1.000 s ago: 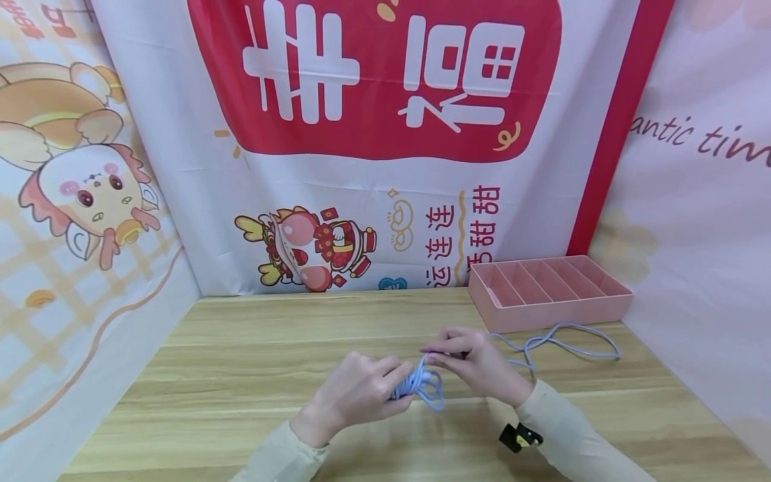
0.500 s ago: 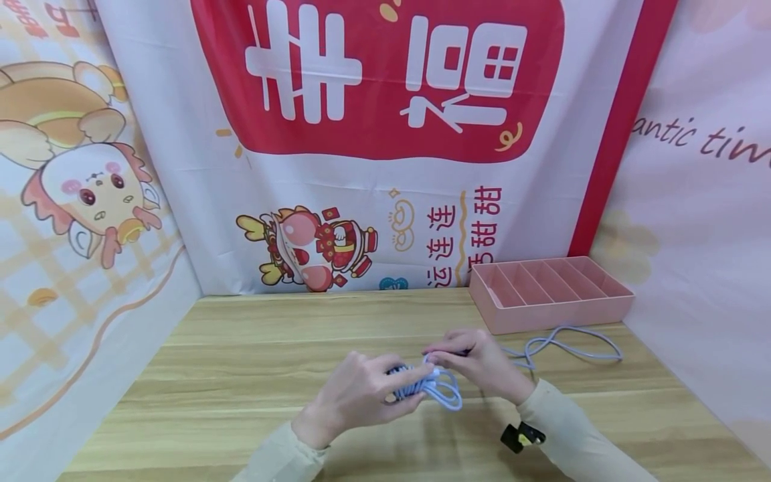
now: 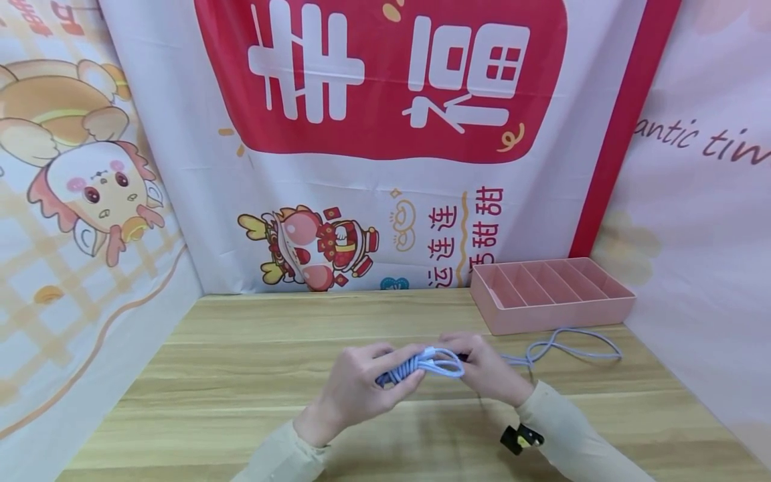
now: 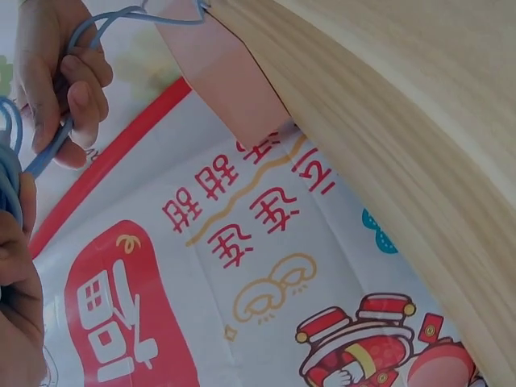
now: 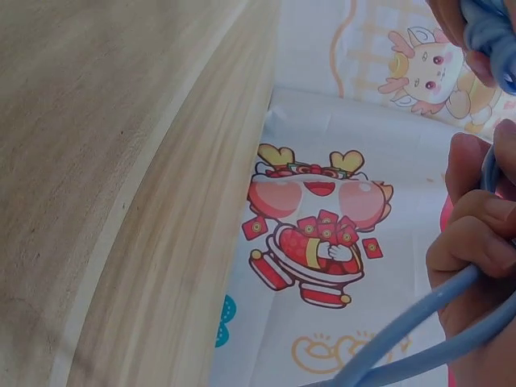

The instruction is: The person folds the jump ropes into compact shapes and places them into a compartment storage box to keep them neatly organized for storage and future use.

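Note:
A light blue cord is wound into a small bundle (image 3: 405,369), with loops sticking out toward the right. My left hand (image 3: 360,383) grips this bundle between thumb and fingers above the table. Close beside it, my right hand (image 3: 490,371) holds the running part of the same cord, its fingertips partly hidden behind the loops. In the right wrist view, two cord strands (image 5: 427,322) run from the curled fingers of the right hand. The left wrist view shows the wound coils (image 4: 10,181) at its left edge. A loose tail (image 3: 545,343) trails over the table to the right.
A pink divided box (image 3: 542,316) with several compartments stands at the table's back right, behind the cord's tail. Printed cloths hang at the back (image 3: 385,174) and on both sides of the wooden table (image 3: 241,368). A black device (image 3: 521,438) sits by the right sleeve.
The left hand has turned the bundle, so its loops now point right and sit higher. My right hand has shifted slightly behind the loops, still holding the cord.

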Motion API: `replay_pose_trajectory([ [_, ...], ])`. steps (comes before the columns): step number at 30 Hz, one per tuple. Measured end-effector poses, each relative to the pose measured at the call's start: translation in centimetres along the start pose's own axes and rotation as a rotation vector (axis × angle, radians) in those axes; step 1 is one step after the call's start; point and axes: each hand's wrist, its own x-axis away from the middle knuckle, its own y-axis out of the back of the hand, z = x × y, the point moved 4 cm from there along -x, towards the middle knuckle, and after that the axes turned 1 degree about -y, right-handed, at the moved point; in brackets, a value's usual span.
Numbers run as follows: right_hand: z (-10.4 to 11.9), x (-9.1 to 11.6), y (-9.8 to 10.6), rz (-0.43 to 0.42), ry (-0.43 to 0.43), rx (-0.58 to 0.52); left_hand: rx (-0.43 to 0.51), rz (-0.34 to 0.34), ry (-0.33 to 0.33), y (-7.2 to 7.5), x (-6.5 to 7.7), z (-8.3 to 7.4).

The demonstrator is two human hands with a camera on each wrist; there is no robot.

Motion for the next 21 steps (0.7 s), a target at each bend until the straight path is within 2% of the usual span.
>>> replay_pose_trajectory([
  [4, 0.3, 0.0, -0.4, -0.020, 0.040, 0.040, 0.022, -0.069, 0.066, 0.1, 0.0, 0.2],
  [8, -0.9, 0.4, -1.2, 0.018, 0.075, 0.064, -0.011, -0.109, 0.126, 0.0, 0.1, 0.3],
  [11, -0.7, 0.4, -1.7, 0.046, 0.118, 0.110, -0.047, -0.122, 0.171, 0.0, 0.2, 0.3],
  [16, 0.4, 0.2, -2.3, 0.065, 0.191, 0.191, -0.114, -0.092, 0.239, -0.3, 0.4, 0.6],
  [21, 0.9, 0.2, -2.5, 0.073, 0.189, 0.228, -0.156, -0.011, 0.307, -0.6, 0.6, 0.8],
])
